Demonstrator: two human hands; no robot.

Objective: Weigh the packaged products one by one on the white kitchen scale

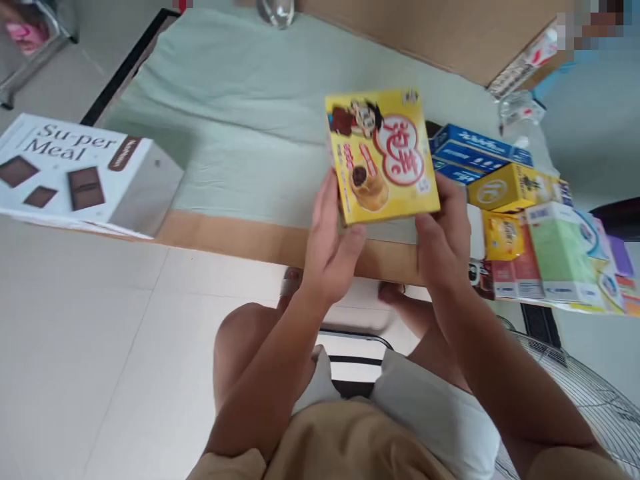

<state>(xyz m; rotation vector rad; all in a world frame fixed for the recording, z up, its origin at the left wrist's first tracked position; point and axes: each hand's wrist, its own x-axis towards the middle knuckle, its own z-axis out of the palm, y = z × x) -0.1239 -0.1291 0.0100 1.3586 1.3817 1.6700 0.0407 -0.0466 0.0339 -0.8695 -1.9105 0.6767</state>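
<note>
Between my two hands is a yellow snack box [383, 157] with a cartoon figure, red lettering and a picture of a filled puff. My left hand [333, 243] grips its lower left corner, thumb at the bottom edge. At the lower right corner my right hand [445, 237] is closed round the box in the same way. The box is tilted, its printed front facing up, above the pale green cloth [240, 133]. My fingertips behind the box are hidden.
A white "Su-per Meal" box [60, 167] stands at the table's left end. On the right are blue boxes [475, 147], a yellow box [505, 189], a green carton [560, 250] and a small yellow packet [504, 237]. A glass [277, 10] stands at the back; a wire fan guard [575, 393] is low right.
</note>
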